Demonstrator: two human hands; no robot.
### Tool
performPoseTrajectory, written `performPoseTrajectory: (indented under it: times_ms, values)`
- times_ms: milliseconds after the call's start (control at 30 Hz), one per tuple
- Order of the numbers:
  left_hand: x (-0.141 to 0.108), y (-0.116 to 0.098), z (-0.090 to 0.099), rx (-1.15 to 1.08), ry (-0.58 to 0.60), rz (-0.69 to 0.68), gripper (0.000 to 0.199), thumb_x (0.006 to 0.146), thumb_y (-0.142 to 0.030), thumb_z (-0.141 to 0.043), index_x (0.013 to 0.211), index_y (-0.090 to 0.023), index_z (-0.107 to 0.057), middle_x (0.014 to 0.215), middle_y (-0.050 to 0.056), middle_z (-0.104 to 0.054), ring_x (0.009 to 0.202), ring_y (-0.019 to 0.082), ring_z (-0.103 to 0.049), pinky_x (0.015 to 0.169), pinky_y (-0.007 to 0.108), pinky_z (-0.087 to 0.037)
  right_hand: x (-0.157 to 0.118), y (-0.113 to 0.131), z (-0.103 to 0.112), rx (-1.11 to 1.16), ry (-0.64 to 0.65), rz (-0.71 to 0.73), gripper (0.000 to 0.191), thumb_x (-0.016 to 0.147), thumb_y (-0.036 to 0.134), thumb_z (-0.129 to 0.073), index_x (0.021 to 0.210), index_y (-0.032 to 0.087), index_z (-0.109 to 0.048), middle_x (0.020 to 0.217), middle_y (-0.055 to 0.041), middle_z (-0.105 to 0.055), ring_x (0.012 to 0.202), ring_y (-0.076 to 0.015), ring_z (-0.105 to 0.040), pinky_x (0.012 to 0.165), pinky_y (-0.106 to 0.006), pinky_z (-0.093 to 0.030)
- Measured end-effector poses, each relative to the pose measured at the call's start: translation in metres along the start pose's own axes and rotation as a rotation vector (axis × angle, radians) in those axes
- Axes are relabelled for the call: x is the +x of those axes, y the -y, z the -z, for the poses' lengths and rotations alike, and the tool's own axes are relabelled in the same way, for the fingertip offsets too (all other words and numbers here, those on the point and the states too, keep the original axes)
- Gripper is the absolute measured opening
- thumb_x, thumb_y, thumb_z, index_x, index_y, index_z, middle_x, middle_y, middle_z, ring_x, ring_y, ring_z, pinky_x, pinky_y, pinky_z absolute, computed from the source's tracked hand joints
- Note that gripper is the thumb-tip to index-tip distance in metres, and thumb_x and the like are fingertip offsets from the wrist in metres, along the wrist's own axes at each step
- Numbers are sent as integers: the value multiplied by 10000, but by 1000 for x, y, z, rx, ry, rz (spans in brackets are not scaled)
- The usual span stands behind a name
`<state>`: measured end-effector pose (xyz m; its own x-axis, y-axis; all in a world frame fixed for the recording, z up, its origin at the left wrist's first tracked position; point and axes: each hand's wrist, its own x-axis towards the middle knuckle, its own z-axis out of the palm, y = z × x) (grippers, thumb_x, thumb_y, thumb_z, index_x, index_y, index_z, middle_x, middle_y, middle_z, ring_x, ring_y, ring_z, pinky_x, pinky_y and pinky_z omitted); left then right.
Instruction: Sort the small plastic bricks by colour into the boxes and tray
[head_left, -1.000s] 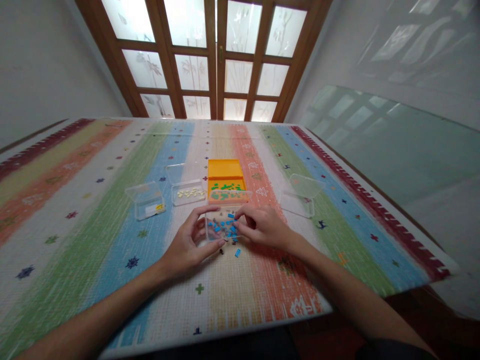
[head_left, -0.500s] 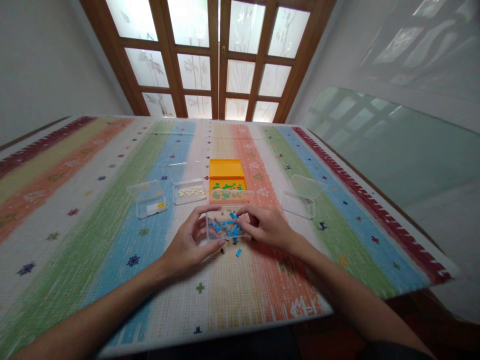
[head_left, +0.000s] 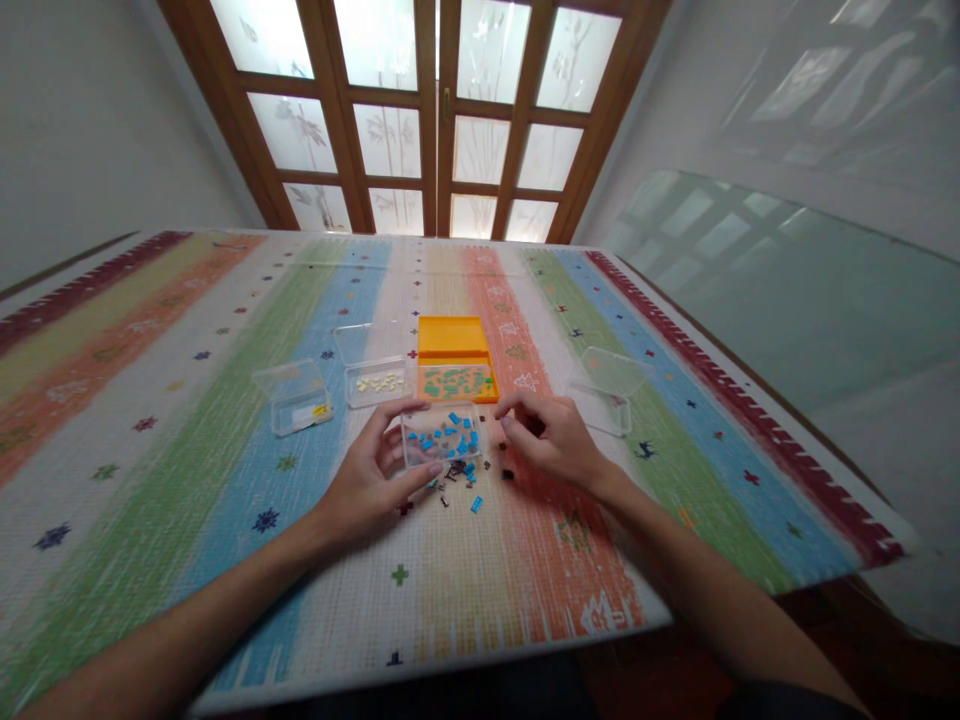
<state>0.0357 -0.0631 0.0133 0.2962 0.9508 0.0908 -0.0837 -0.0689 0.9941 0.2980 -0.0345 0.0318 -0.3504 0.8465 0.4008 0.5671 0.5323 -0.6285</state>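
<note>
A small clear plastic box point(head_left: 480, 440) with several blue toy bricks point(head_left: 448, 434) in it is tilted a little above the table. My left hand point(head_left: 379, 465) grips its left side, fingers behind and thumb along the front edge. To the right of the box, apart from it, is my right hand point(head_left: 547, 435). Its fingers are curled, with thumb and index tips close together; whatever may be between them is too small to make out. Loose dark brown pieces point(head_left: 456, 468) and a blue brick point(head_left: 477, 505) lie on the cloth below the box.
Behind the box stands an orange case point(head_left: 454, 335), lid raised, holding green pieces. Left of it are a clear box with cream pieces point(head_left: 380, 383) and another with yellow ones point(head_left: 321, 411). An open clear box point(head_left: 609, 413) sits at right on the striped tablecloth point(head_left: 337, 590).
My right hand has come out of the box and moved right. The box in my left hand has shifted slightly left, uncovering more brown pieces on the cloth.
</note>
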Motion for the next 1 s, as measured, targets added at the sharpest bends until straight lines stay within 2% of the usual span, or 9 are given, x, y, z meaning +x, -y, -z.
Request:
performPoseTrajectory:
  times_ms: [67, 167, 200, 267, 467, 700, 867, 1000]
  values:
    - [2, 2, 2, -10, -26, -22, 614, 788, -216, -863, 1307, -255, -540, 1324, 86, -674, 1107, 254, -740, 982, 422, -636, 1, -4, 8, 19, 156, 22, 93, 832, 221, -564, 823, 187, -650, 557, 69, -487, 499, -90, -426, 556, -237, -320]
    - [5, 5, 5, -3, -40, -49, 608, 794, -195, -854, 1309, -265, -539, 1321, 73, -682, 1102, 247, -744, 979, 423, -640, 2, -8, 16, 37, 535, 44, 92, 799, 233, -623, 832, 180, -691, 602, 53, -554, 532, -90, -471, 565, -226, -332]
    - [5, 6, 6, 0, -37, -55, 607, 798, -192, -851, 1311, -268, -537, 1313, 71, -687, 1088, 242, -749, 967, 419, -645, 2, -9, 17, 30, 624, 38, 107, 790, 228, -636, 849, 176, -708, 618, 46, -574, 544, -92, -486, 568, -226, -336]
    - [5, 8, 7, 5, -30, -62, 601, 805, -190, -846, 1314, -270, -538, 1324, 73, -683, 1077, 237, -753, 954, 412, -652, 2, -10, 16, 1, 715, 21, 139, 771, 199, -646, 878, 168, -730, 637, 37, -596, 561, -97, -508, 577, -230, -346]
    - [4, 9, 8, 26, -13, -81, 597, 814, -197, -844, 1325, -265, -543, 1337, 77, -670, 1117, 240, -743, 990, 413, -638, 2, -8, 13, -85, 739, -4, 161, 740, 141, -642, 872, 167, -730, 627, 38, -589, 560, -100, -495, 584, -243, -340]
    - [5, 10, 8, 1, -7, -80, 584, 822, -181, -839, 1320, -277, -550, 1326, 63, -677, 1116, 220, -742, 970, 370, -641, 0, -12, 17, -75, 755, -8, 231, 721, 149, -638, 926, 171, -741, 641, 37, -601, 562, -102, -495, 576, -242, -337]
    - [4, 10, 9, 3, 0, -69, 606, 820, -191, -844, 1335, -270, -536, 1285, 71, -705, 1101, 231, -751, 968, 386, -640, 1, -12, 16, -77, 750, -3, 172, 744, 137, -622, 862, 171, -743, 623, 39, -588, 557, -98, -495, 572, -241, -330]
    - [3, 9, 8, 1, 4, -60, 600, 816, -189, -843, 1326, -260, -535, 1267, 75, -718, 1084, 234, -759, 954, 390, -647, 2, -10, 16, -42, 720, -7, 141, 791, 154, -642, 881, 166, -750, 613, 36, -593, 552, -97, -497, 570, -238, -340]
